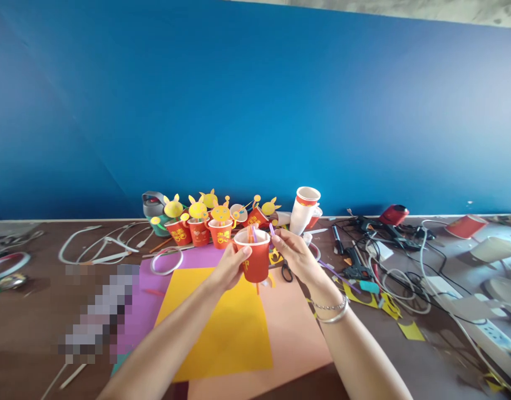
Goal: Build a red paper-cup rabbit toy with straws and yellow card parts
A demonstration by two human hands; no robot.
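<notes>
My left hand [233, 265] is wrapped around a red paper cup [257, 264] with a white rim, thumb over the near side. Some thin orange and purple strips [252, 234] show inside the cup's mouth. At the cup's right rim, my right hand [294, 253] pinches a short purple strip [272, 229]; whether it is a straw or paper is too small to tell. Below the hands lie a yellow paper sheet [222, 328], a pink sheet [297, 333] and a purple sheet [147, 303]. Black-handled scissors [287, 272] rest just beneath my right hand.
Red cups [199, 232] with yellow paper animal figures stand along the blue wall [255, 111]. A stack of white cups [304, 211] is right of them. Glue guns [357, 264], cables, paper scraps and a power strip [484, 322] crowd the right; white cables [100, 250] lie left.
</notes>
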